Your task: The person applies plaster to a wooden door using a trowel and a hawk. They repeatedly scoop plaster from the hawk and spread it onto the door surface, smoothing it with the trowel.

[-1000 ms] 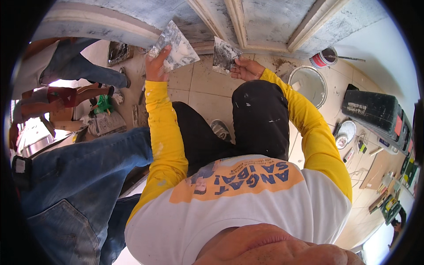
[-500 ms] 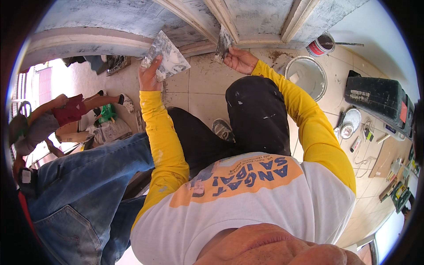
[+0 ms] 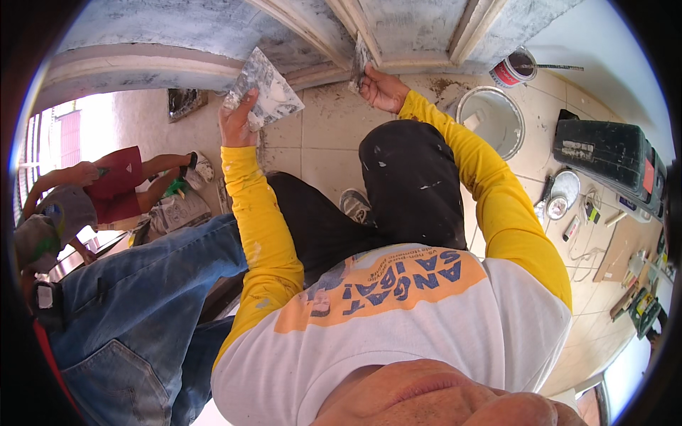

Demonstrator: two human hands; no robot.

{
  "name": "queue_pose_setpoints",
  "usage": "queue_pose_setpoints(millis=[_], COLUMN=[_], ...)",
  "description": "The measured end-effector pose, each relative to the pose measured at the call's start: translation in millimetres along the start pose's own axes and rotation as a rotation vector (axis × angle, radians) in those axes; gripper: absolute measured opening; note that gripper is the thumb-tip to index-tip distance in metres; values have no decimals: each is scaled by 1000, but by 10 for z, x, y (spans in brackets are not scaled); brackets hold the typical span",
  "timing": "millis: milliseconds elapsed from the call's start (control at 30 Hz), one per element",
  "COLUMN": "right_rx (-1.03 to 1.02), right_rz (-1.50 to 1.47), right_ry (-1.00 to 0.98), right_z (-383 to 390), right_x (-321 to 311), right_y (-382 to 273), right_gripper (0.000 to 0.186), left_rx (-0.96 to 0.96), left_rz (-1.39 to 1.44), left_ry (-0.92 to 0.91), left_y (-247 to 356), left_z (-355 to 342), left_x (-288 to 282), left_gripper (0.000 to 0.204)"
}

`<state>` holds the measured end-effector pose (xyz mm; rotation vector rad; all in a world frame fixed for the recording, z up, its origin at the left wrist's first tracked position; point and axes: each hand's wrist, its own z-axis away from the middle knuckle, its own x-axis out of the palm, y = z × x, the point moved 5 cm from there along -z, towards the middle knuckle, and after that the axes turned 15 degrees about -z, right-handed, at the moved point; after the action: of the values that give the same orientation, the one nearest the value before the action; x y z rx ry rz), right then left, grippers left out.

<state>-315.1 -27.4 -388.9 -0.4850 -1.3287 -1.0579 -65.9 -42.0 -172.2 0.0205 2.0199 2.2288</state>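
Observation:
My left hand (image 3: 239,118) is closed on the lower left edge of a square, flat putty plate (image 3: 273,86), grey and smeared with white putty. In my right hand (image 3: 384,91) is a thin putty-stained scraper blade (image 3: 360,62), pinched between the fingers and seen nearly edge-on. The blade's upper end is at the lower part of a framed panel surface (image 3: 312,55), beside an upright wooden strip (image 3: 355,23); whether it touches I cannot tell. The panels carry patchy grey-white filler.
Right of my right hand stands a round pail (image 3: 513,113) with pale contents, and beyond it a paint can (image 3: 513,67) with a stick. A black tool case (image 3: 604,153) lies further right. Another person in blue jeans (image 3: 142,305) is close on my left; one in red shorts (image 3: 117,184) is beyond.
My right hand and the blade have shifted slightly, the blade turning more edge-on. The plate stays almost still. At the far left, the person in red shorts has changed posture and moved right.

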Motion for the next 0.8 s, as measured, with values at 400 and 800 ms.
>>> queue_pose_setpoints(millis=[400,800], right_rx=[13,10], right_rz=[188,1052], right_ry=[123,129], right_z=[13,58], right_x=[-378,-370], right_y=[82,-131], right_gripper=[20,19], left_rx=[33,59], left_rz=[-58,-58], left_ry=[-20,10], left_y=[78,48], left_z=[31,-12], left_x=[59,6], left_gripper=[31,32])
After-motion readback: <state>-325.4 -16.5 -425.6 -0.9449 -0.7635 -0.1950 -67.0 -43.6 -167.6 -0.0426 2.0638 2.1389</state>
